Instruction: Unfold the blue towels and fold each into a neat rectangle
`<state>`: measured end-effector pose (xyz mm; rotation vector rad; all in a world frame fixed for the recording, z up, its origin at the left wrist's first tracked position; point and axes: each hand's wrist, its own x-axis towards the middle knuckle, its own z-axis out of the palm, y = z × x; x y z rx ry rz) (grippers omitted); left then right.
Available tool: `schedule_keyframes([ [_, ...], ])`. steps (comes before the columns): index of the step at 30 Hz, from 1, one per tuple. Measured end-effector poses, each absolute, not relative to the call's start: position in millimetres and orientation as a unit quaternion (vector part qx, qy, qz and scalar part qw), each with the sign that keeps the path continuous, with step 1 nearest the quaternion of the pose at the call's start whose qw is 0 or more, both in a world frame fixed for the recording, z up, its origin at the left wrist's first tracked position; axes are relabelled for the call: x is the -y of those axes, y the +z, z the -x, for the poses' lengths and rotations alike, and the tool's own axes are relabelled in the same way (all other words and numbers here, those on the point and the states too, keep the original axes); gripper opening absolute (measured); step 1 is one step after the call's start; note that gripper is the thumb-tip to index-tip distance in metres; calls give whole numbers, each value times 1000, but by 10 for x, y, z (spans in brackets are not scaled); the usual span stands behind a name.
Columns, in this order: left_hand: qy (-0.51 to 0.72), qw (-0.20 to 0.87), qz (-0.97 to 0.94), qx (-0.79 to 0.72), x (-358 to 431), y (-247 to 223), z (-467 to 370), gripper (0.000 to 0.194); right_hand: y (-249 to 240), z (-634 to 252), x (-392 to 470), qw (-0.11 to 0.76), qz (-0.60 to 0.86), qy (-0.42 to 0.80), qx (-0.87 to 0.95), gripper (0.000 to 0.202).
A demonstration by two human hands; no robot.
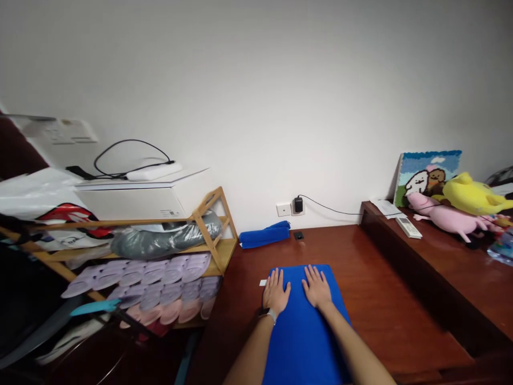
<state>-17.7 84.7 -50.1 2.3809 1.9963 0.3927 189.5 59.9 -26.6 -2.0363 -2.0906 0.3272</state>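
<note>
A blue cloth [301, 337], which looks like a towel, lies spread on the reddish-brown wooden table [385, 299], running toward me. My left hand [276, 293] rests flat near its far left corner, palm down with the thumb apart. Flat on the far right part of the cloth is my right hand [316, 287], its fingers stretched forward. Neither hand grips anything. A small white tag [263, 282] sticks out at the cloth's left edge. Farther back, by the wall, a second blue cloth [264, 235] lies folded into a long strip.
On the left stands a wooden rack [218, 235] with lilac and pink slippers [160, 271] and a white box [136, 200]. A black plug [298, 204] sits in the wall. The raised ledge at right carries a remote control [409, 227], a pink plush toy [444, 216] and a picture [427, 174].
</note>
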Motion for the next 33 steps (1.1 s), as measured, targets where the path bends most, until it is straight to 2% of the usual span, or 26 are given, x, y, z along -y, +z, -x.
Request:
schedule_keyframes([
  [6, 120, 19, -746, -655, -864, -494, 372, 66, -370, -2489, -624, 86, 743, 97, 657, 71],
  [12, 107, 30, -771, -627, -883, -265, 410, 66, 1, -2427, -531, 58, 749, 86, 654, 71],
  [17, 172, 1, -820, -546, -240, -313, 91, 63, -92, -2022, 222, 121, 710, 41, 693, 69],
  [22, 157, 19, -843, -514, 505, -607, -182, 61, -358, -1582, 838, 109, 666, 84, 733, 66],
  [28, 150, 18, -825, -544, 524, -610, 239, 62, -225, -1627, 858, 96, 682, 103, 718, 67],
  [33, 143, 17, -803, -578, 499, -622, 550, 65, -335, -1913, 847, 92, 710, 89, 692, 69],
])
